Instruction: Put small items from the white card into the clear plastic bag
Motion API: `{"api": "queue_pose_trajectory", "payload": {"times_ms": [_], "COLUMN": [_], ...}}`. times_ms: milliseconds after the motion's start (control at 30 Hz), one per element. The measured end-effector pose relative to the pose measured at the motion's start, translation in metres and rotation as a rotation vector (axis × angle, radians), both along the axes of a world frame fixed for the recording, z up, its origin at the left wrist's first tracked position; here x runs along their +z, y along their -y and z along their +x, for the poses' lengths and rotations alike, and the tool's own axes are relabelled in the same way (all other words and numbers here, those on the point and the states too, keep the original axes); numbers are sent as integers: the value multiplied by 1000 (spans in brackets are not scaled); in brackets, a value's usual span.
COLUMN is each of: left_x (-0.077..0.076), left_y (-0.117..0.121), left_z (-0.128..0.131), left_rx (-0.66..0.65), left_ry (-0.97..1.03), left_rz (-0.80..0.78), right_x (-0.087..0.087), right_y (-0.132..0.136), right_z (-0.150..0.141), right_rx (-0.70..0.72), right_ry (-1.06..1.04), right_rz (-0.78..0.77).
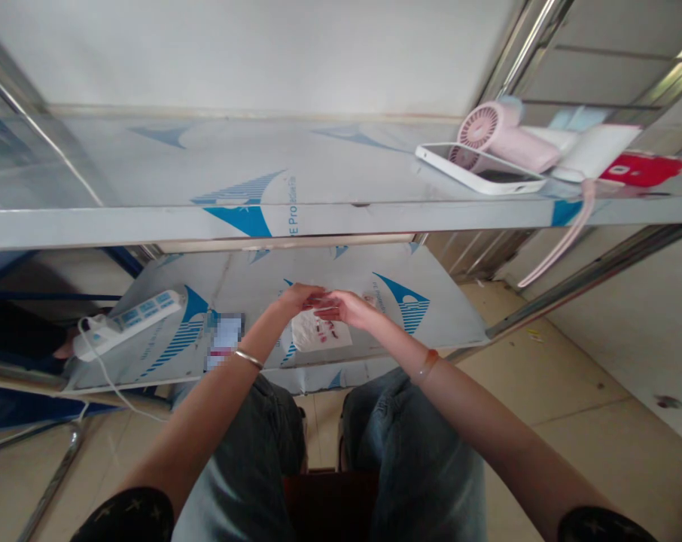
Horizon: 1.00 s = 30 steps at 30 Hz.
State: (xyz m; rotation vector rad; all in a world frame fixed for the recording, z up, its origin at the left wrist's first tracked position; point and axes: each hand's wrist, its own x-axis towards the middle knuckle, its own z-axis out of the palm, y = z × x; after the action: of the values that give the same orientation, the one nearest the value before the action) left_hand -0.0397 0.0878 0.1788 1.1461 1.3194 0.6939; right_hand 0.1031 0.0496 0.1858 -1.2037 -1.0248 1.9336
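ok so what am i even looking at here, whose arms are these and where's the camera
This is one picture from a camera worn on a seated person's head, looking down past their knees. There's no machine: those are the person's own bare arms. The left hand and right hand meet above a lower steel shelf, over a pale packet with red marks. Whether they're holding anything is too small to tell. A white power strip lies on that shelf, and a pink hair dryer sits on the shelf above.
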Motion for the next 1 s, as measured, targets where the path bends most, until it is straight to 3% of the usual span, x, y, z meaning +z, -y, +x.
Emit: {"api": "queue_pose_trajectory", "payload": {"times_ms": [100,200,433,667,833,1000], "left_x": [9,15,22,32,40,35], "left_y": [2,0,-8,-4,-2,-5], "left_z": [-5,-8,-21,-27,-29,-31], "left_rx": [63,133,18,-47,15,140], "left_ry": [137,163,156,63,3,37], "left_rz": [-146,-93,18,139,225,281], "right_x": [5,2,-1,-12,0,14], "right_y": [2,-3,-13,-17,-16,-13], "right_z": [12,20,30,29,26,27], "right_rx": [147,192,154,389,359,331], "right_ry": [-44,-12,129,350,379,294], "right_rz": [-112,-76,73,137,171,186]}}
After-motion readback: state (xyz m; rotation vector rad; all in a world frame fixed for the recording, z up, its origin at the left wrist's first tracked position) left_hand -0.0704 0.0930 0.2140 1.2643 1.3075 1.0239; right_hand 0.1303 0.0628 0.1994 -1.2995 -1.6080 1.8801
